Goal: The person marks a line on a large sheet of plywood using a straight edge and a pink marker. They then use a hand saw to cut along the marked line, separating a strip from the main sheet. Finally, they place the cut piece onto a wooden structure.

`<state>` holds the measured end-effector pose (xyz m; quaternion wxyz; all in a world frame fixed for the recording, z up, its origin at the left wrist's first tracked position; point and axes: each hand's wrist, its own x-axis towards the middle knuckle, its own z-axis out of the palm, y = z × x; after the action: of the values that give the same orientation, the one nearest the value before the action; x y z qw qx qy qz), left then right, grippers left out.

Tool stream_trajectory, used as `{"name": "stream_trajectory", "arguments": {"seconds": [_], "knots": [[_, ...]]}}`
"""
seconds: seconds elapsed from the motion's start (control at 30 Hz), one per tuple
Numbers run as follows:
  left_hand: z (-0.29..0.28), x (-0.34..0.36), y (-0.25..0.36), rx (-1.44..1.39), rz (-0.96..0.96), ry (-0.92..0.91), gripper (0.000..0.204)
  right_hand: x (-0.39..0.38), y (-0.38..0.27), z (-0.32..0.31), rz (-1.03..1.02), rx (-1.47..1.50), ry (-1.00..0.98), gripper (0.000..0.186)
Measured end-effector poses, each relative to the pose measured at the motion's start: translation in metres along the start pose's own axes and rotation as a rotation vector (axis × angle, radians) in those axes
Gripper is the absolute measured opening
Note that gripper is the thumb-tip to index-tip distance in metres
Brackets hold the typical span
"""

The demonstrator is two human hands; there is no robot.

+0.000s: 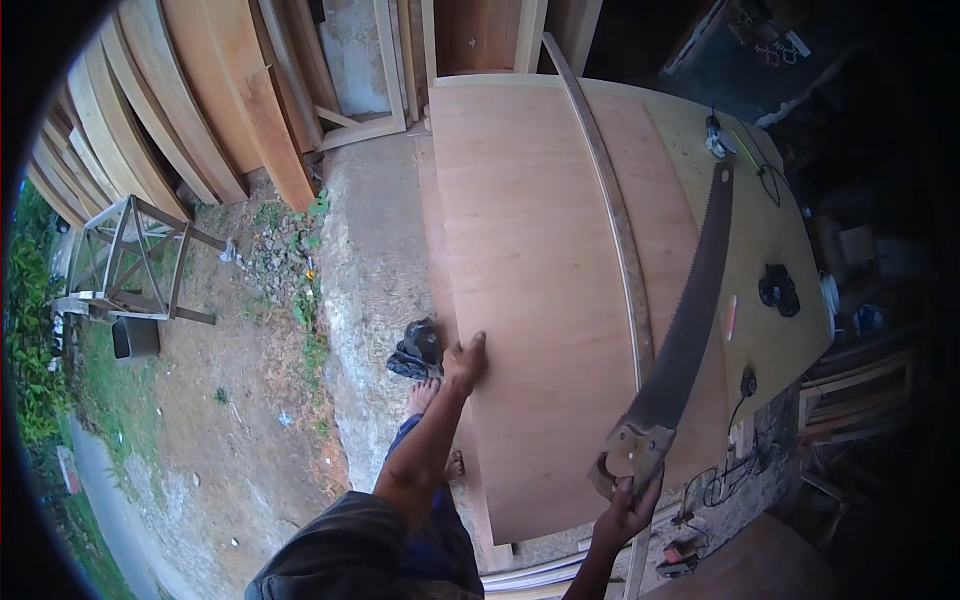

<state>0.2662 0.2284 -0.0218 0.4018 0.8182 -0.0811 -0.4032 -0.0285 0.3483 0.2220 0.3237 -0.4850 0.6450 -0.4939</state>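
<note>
My left hand (464, 360) is closed on the left edge of a pinkish plywood sheet (530, 400). In my right hand (630, 505) is a handsaw (680, 330) by its handle, its long blade reaching up over the sheet toward the upper right. A long, narrow wooden strip (606, 190) lies lengthwise on the sheet, its lower part partly behind the saw. The sheet rests on a pale yellow board (770, 230), which carries a small power tool (715, 135), a dark object (777, 288) and a pencil-like stick (731, 315).
Boards (165, 120) lean at upper left, near a metal frame (150, 260) and grey bin (136, 338). A black bag (410, 350) lies by my feet. Wooden frames (855, 390) stand at right. Cords and a tool (678, 555) lie at lower right.
</note>
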Motion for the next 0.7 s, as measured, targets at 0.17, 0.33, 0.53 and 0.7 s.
{"name": "stream_trajectory", "arguments": {"seconds": [0.17, 0.33, 0.53, 0.7], "knots": [[0.005, 0.0, -0.023, -0.43, -0.051, -0.187, 0.042, -0.026, -0.004, 0.0, -0.061, -0.051, -0.026, 0.057], [-0.016, -0.008, -0.033, -0.541, -0.067, -0.149, 0.035, -0.041, -0.013, 0.006, 0.0, -0.027, -0.086, 0.059], [-0.088, 0.002, -0.04, -0.585, -0.062, -0.117, 0.034, -0.053, -0.008, 0.009, 0.012, -0.037, -0.142, 0.059], [-0.137, 0.021, -0.037, -0.522, -0.022, -0.032, 0.032, -0.051, 0.002, 0.021, -0.044, -0.079, -0.227, 0.059]]}}
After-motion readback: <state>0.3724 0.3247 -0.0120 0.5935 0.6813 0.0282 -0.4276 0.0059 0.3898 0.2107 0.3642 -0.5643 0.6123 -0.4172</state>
